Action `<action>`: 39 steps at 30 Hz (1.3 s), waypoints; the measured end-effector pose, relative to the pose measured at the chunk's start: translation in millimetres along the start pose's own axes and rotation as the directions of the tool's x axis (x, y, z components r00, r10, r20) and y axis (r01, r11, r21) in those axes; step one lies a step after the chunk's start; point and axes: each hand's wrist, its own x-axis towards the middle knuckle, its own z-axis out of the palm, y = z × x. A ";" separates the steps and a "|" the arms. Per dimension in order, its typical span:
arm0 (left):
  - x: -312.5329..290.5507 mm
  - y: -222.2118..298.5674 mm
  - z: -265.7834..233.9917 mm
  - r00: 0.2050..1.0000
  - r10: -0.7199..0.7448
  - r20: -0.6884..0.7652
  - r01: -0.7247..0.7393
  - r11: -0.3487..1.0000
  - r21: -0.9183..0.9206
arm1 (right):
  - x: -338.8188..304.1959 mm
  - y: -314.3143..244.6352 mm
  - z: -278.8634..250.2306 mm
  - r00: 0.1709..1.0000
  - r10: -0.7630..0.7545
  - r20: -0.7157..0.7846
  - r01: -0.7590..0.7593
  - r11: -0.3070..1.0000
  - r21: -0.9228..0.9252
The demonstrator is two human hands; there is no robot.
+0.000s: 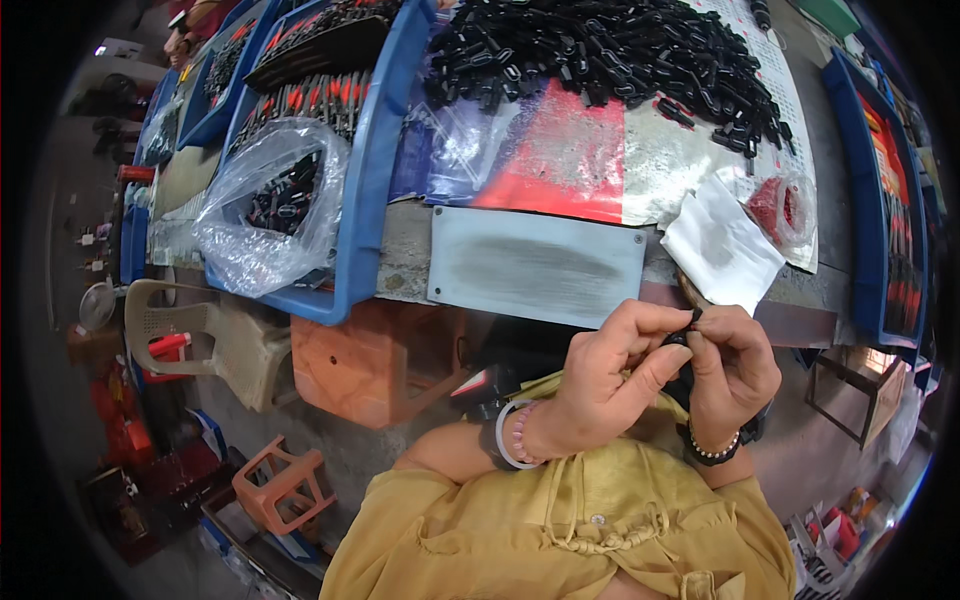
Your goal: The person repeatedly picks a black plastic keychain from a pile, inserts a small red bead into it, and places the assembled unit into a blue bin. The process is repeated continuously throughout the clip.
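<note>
My left hand (622, 362) and my right hand (730, 365) meet in front of me, just off the table's near edge. Between their fingertips they pinch a small black plastic piece (678, 339), mostly covered by the fingers. Its exact kind cannot be made out. Farther back, a large heap of similar black plastic pieces (610, 50) lies on the printed sheets covering the table. A crumpled white cloth or paper (722, 245) rests just beyond my right hand. Left of it, a pale metal plate (535, 262) with a dark worn patch is fixed along the edge.
A blue tray (362, 230) on the left bears rows of black-and-red pieces and a clear plastic bag (225, 235) of parts. Another blue tray (868, 190) stands at right. A bag of red bits (785, 212) lies by the cloth. Orange stool (345, 365) and beige chair (185, 310) stand below.
</note>
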 end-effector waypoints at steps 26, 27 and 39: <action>1.9 19.2 -8.6 0.990 -0.094 0.103 0.102 0.992 -0.073 | 27.4 10.9 -11.5 0.852 0.435 0.289 -0.495 0.495 0.714; 2.0 20.5 -9.0 0.988 -0.109 0.107 0.115 0.992 -0.048 | 27.6 10.6 -12.5 0.854 0.439 0.278 -0.490 0.499 0.715; 1.0 28.1 -5.0 0.985 -0.170 0.039 0.169 0.985 0.017 | 31.2 4.8 -21.4 0.898 0.344 0.274 -0.439 0.668 0.600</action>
